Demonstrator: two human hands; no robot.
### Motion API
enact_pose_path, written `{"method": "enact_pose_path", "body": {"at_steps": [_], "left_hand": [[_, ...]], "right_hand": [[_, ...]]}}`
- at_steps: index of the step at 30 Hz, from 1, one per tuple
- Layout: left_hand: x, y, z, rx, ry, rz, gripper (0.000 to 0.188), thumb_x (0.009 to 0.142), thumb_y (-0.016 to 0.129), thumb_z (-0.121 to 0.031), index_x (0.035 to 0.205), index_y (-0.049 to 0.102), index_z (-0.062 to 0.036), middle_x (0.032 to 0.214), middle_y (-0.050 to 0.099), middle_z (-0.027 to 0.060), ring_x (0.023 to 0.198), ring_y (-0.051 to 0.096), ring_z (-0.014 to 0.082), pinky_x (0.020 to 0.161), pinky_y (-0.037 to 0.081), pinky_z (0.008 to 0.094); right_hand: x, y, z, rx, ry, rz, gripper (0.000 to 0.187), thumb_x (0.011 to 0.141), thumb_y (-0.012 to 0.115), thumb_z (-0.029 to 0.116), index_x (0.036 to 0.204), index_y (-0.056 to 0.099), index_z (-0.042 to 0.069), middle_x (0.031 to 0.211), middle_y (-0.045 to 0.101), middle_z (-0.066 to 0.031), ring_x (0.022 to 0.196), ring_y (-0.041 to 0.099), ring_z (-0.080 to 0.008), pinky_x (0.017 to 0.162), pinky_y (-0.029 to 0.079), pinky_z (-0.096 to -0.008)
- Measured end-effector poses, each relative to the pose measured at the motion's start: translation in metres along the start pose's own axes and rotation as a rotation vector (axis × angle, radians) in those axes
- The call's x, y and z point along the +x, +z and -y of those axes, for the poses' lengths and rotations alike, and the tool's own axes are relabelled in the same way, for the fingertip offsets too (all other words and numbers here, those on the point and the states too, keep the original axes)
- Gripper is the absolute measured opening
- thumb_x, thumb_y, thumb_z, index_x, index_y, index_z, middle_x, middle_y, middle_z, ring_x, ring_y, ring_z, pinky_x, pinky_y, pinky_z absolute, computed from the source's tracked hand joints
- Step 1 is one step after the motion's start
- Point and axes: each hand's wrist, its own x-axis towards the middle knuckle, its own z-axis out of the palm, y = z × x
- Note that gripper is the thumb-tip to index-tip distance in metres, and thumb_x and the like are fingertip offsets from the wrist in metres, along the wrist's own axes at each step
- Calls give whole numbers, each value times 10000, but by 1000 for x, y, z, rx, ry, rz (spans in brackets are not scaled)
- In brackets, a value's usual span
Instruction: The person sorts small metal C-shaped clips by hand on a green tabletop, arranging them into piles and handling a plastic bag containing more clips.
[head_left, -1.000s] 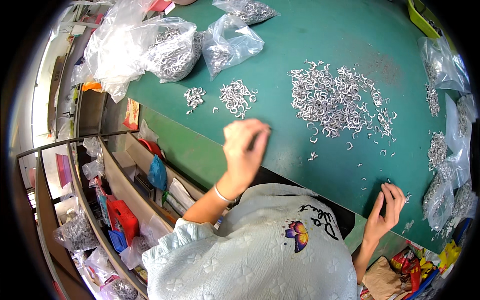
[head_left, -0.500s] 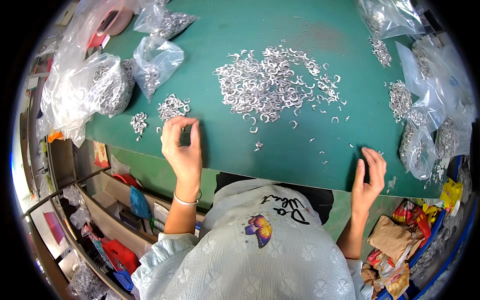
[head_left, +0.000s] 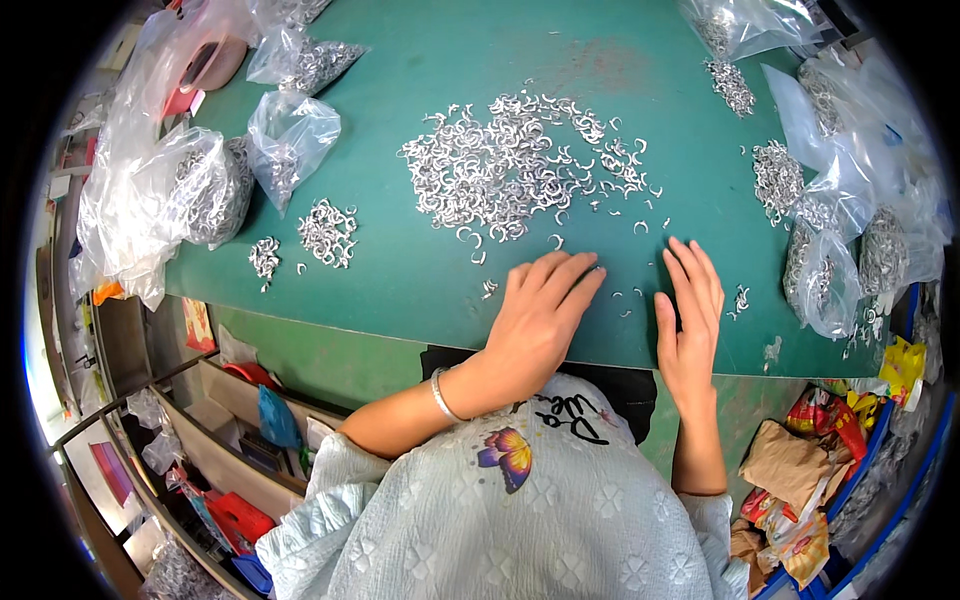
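A wide pile of small silvery crescent-shaped metal pieces (head_left: 485,170) is spread over the middle of the green table (head_left: 390,285). Just below it my left hand (head_left: 543,315) reaches across from the left, fingers stretched and pointing right; I see nothing held. My right hand (head_left: 688,325) lies to its right, fingers extended and thumb apart, with nothing visible in it. Between the hands are a few loose crescents (head_left: 626,303). Several more pieces (head_left: 740,302) lie right of my right hand. Two small heaps, a larger one (head_left: 328,234) and a smaller one (head_left: 265,257), sit at the left.
Clear plastic bags of metal pieces (head_left: 210,190) stand along the left side, others (head_left: 825,275) along the right beside a small heap (head_left: 777,180). Below the table are a divided wooden shelf (head_left: 230,440) at left and a crumpled brown paper bag (head_left: 785,463) at right.
My left hand has moved right from beside the small left heaps to below the main pile, its pinch opened out. My right hand has shifted slightly left and further up the table.
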Motion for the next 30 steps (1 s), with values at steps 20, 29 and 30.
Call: {"method": "enact_pose_path", "body": {"at_steps": [20, 29, 30], "left_hand": [[4, 23, -9, -109, 118, 59, 386, 740, 653, 26, 1126, 629, 25, 1141, 590, 130, 1060, 571, 290, 891, 428, 400], [-4, 17, -3, -281, 131, 102, 381, 740, 609, 76, 1120, 624, 47, 1117, 605, 146, 1002, 603, 320, 846, 497, 392], [-3, 15, -3, -272, 111, 87, 369, 751, 609, 83, 1118, 626, 46, 1112, 607, 145, 989, 606, 321, 840, 500, 393]], "right_hand": [[30, 4, -20, -46, 9, -3, 434, 907, 482, -64, 1311, 573, 66, 1389, 543, -63, 1368, 426, -286, 1133, 229, -494], [-8, -19, -2, -253, -1, 309, 586, 795, 498, -97, 1362, 530, 45, 1473, 457, -54, 1411, 348, -319, 1134, 207, -578], [-13, -22, 3, -241, -1, 338, 574, 809, 504, -84, 1368, 526, 48, 1477, 452, -56, 1414, 343, -325, 1133, 202, -584]]}}
